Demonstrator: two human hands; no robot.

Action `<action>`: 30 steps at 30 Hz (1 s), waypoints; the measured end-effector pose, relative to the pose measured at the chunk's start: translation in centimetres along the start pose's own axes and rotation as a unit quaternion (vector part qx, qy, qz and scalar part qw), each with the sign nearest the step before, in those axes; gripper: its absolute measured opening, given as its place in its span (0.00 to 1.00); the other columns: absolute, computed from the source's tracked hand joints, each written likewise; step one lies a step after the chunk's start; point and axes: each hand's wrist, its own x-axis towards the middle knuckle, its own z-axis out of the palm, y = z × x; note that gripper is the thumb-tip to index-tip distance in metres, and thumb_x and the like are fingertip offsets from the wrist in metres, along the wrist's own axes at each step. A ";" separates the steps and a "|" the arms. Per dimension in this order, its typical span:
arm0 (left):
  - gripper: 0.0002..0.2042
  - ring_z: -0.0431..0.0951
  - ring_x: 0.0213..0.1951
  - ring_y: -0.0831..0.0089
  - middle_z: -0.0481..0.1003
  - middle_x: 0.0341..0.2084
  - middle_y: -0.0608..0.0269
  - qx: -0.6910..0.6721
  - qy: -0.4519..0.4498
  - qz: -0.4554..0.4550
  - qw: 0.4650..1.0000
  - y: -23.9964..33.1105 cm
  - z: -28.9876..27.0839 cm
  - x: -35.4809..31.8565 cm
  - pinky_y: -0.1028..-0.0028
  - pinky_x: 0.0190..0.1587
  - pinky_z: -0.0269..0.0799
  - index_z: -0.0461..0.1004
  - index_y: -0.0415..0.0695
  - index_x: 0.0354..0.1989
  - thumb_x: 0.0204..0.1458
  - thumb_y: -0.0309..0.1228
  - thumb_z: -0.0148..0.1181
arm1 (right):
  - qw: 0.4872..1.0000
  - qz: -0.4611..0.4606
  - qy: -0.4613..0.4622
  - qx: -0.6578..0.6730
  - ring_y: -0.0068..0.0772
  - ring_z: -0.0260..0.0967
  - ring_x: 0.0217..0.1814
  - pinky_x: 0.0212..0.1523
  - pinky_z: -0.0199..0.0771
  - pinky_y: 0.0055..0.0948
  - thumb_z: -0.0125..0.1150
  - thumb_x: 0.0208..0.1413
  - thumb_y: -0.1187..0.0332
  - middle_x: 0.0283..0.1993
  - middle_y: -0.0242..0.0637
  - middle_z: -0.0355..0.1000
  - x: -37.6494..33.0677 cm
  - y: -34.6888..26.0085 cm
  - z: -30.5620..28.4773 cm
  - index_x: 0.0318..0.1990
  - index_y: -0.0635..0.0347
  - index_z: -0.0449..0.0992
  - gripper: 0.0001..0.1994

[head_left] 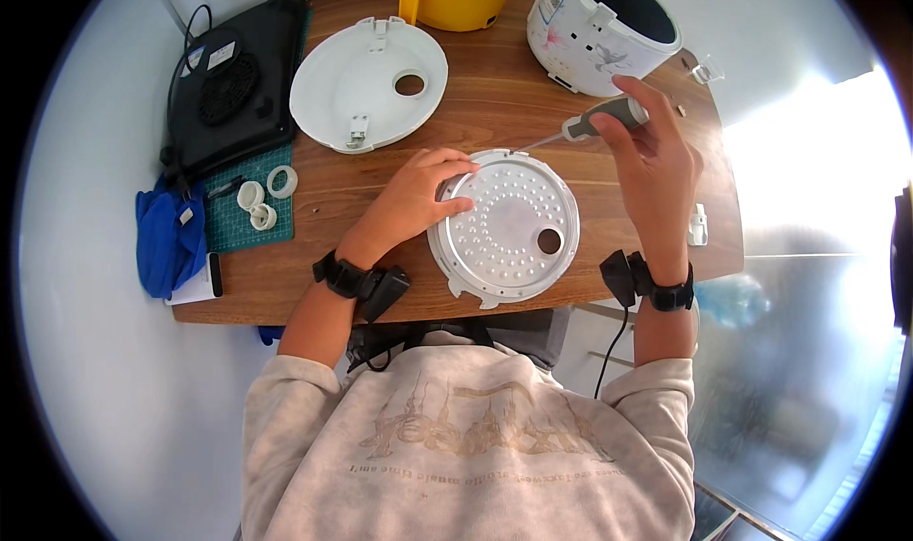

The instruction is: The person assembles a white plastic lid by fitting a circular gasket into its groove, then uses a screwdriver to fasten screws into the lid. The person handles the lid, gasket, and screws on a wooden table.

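Perforated plate [509,227] between white lid [366,80], cooker [599,28]

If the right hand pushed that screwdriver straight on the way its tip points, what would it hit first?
The right hand holds the screwdriver aimed down-left; its tip already sits at the top rim of the perforated metal lid plate, so it would probably meet that rim first, close to the left hand's fingertips.
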 end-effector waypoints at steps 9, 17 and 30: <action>0.25 0.71 0.59 0.61 0.73 0.58 0.60 0.003 -0.001 -0.005 1.000 0.0 0.0 0.0 0.65 0.64 0.68 0.78 0.45 0.58 0.51 0.38 0.72 | 1.000 0.014 -0.011 -0.008 0.28 0.82 0.33 0.37 0.78 0.24 0.72 0.57 0.64 0.33 0.35 0.83 0.1 0.3 0.6 0.54 0.52 0.77 0.18; 0.25 0.71 0.59 0.62 0.73 0.58 0.60 0.013 -0.002 -0.006 1.000 0.0 0.0 0.0 0.66 0.64 0.68 0.78 0.46 0.58 0.51 0.38 0.72 | 1.000 0.003 -0.007 -0.008 0.28 0.81 0.32 0.36 0.78 0.24 0.72 0.57 0.64 0.32 0.35 0.82 0.2 0.4 1.1 0.54 0.52 0.77 0.18; 0.25 0.71 0.59 0.62 0.73 0.58 0.60 0.016 0.001 -0.009 1.000 0.1 0.0 -0.1 0.66 0.63 0.69 0.78 0.45 0.58 0.51 0.38 0.72 | 1.000 -0.022 -0.019 -0.003 0.29 0.81 0.31 0.35 0.78 0.25 0.72 0.56 0.65 0.32 0.36 0.81 0.1 0.4 1.8 0.54 0.53 0.77 0.19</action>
